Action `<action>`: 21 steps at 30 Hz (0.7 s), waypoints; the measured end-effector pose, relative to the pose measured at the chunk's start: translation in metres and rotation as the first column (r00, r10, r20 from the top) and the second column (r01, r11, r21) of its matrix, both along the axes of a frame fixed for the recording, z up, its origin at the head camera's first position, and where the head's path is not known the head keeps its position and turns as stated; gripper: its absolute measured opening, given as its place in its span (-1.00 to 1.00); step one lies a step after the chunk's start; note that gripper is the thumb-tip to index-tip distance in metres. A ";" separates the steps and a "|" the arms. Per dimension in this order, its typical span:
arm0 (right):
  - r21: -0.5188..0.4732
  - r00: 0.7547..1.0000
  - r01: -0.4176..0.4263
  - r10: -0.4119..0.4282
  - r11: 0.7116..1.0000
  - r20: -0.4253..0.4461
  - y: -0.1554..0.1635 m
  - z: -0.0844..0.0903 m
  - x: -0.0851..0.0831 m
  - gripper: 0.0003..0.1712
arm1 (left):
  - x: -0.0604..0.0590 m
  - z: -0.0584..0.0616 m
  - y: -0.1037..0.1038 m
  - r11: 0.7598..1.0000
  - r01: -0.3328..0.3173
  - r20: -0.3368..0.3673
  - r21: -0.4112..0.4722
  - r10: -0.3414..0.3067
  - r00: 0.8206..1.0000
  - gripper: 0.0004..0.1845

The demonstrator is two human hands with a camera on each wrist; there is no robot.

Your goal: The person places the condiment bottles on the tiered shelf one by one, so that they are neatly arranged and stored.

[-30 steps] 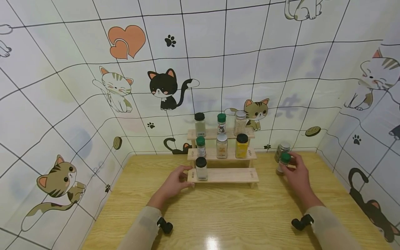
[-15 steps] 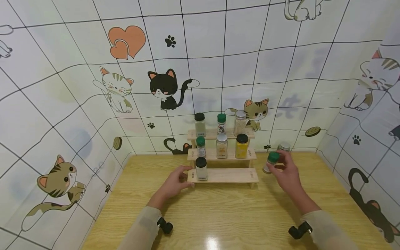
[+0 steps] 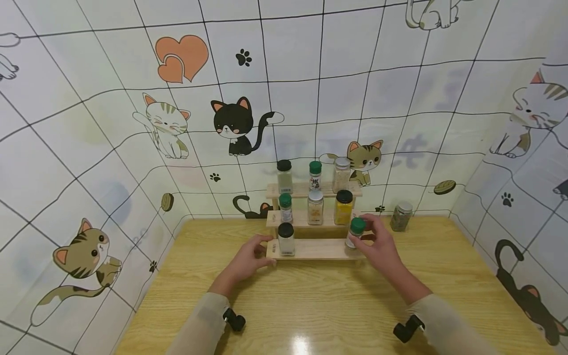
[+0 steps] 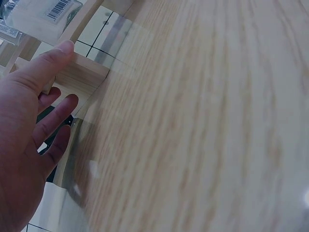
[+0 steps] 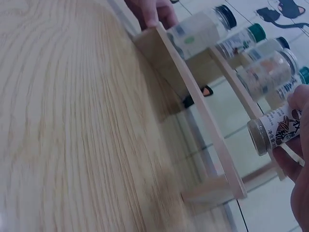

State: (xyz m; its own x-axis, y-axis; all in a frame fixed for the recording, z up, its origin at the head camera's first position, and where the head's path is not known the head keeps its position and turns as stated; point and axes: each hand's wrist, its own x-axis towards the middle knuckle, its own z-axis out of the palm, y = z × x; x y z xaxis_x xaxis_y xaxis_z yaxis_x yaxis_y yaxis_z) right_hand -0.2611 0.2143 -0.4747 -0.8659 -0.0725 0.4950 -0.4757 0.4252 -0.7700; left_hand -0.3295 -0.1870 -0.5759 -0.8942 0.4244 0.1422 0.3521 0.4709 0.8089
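Note:
A three-tier wooden rack (image 3: 321, 249) holds several spice jars. My left hand (image 3: 247, 257) grips the left end of its lowest shelf; in the left wrist view the thumb lies on the shelf's front edge, with fingers behind. A black-capped jar (image 3: 286, 242) stands on that shelf close to this hand. My right hand (image 3: 382, 247) holds a small green-capped spice jar (image 3: 357, 227) at the right end of the lowest shelf. In the right wrist view the jar's clear base (image 5: 259, 137) shows above the shelf, below its printed label; fingers cover part of the jar.
A grey-lidded jar (image 3: 401, 217) stands on the wooden table (image 3: 310, 301) right of the rack, near the wall. On the middle tier are a green-capped jar (image 3: 286, 209), a pale-lidded jar (image 3: 315, 209) and a yellow jar (image 3: 343, 209). More jars stand on the top tier.
My right hand has carried the green-capped spice jar leftward from beside the grey-lidded jar to the right end of the lowest shelf. My left hand has stayed at the rack.

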 end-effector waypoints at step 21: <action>-0.056 0.977 -0.198 0.202 0.978 0.064 -0.059 -0.031 -0.031 -0.34 | 0.003 0.006 0.002 1.000 0.002 0.010 -0.006 -0.002 1.000 -0.18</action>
